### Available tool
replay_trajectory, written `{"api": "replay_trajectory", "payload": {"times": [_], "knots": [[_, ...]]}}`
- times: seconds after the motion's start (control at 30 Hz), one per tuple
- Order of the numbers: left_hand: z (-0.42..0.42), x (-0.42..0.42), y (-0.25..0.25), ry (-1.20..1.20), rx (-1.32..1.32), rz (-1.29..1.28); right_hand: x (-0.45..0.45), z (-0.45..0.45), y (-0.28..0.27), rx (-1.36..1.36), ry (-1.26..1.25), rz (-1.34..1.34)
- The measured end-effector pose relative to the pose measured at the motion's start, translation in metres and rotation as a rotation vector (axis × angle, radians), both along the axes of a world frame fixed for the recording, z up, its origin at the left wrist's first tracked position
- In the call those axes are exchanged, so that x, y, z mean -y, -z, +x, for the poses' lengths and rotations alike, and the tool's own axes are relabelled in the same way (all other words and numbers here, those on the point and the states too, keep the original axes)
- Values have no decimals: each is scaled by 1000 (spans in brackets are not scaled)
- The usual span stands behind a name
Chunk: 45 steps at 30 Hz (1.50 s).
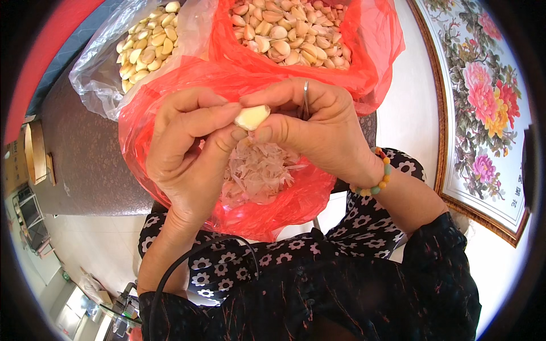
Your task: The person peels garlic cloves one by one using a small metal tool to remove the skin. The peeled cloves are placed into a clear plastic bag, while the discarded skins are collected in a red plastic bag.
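A peeled, pale yellow garlic clove (252, 117) is pinched between the fingertips of both hands. My left hand (192, 140) grips its left end with thumb and fingers, and my right hand (318, 125) touches its right end with thumb and forefinger. Below the clove, an open red plastic bag (298, 204) holds a heap of papery garlic skins (260, 170). Beyond my hands, unpeeled garlic cloves (294, 34) fill another red plastic bag (375, 64). At the upper left, peeled garlic cloves (149, 47) lie in a clear plastic bag (94, 81).
The bags rest on a dark brown patterned table (98, 170). A framed flower picture (439, 128) stands along the right side. A thin black cable (170, 268) curves over my left forearm. A wooden object (35, 152) is near the table's left edge.
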<state>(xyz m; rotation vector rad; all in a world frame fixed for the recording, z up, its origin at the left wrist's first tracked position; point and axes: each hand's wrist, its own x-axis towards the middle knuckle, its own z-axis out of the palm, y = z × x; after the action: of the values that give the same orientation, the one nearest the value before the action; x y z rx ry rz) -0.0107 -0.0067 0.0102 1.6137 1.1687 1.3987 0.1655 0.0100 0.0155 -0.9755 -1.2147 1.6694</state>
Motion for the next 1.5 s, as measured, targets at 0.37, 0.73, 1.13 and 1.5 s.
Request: {"api": "replay_trajectory", "payload": {"times": [0.37, 0.73, 1.13, 1.5], "knots": [[-1, -3, 3, -36, -136, 215, 5, -7, 1, -112, 41, -22], [8, 3, -8, 47, 181, -292, 0, -3, 7, 66, 74, 271], [-3, 0, -6, 93, 272, -477, 1, -3, 14, 139, 71, 322], [0, -3, 1, 63, 194, -166, 0, -3, 10, 75, 57, 283]]}}
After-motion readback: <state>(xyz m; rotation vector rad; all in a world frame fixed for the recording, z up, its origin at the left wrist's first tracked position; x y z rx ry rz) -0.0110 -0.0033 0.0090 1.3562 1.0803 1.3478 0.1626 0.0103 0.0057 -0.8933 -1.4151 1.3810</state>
